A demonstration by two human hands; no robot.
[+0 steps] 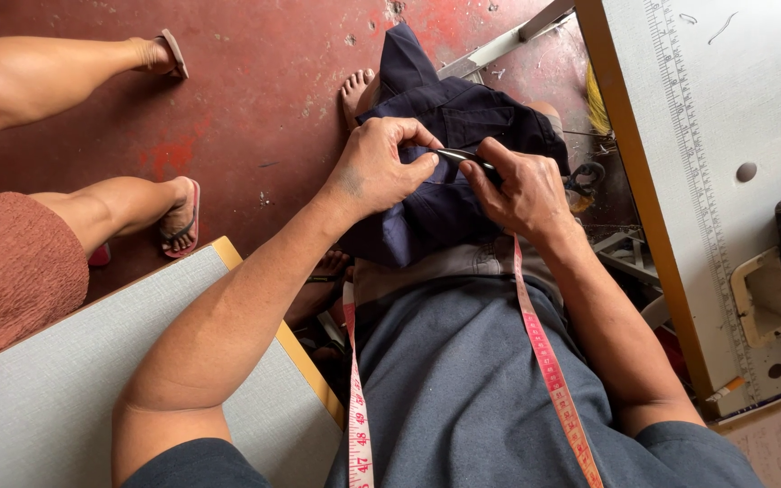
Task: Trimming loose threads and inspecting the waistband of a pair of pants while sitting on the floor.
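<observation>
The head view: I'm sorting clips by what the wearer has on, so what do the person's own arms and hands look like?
Both forearms are bare. Short dark blue-grey sleeves end near the upper arms. The left hand and right hand wear no gloves, and no rings or watch show. A faint dark mark sits on the back of the left hand. A pink measuring tape hangs from the neck down the grey shirt.

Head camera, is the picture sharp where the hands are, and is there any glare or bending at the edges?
Head view: sharp on the left hand, right hand and dark blue garment; soft, even light, no harsh glare; the table edge leans from wide-angle distortion.
</observation>
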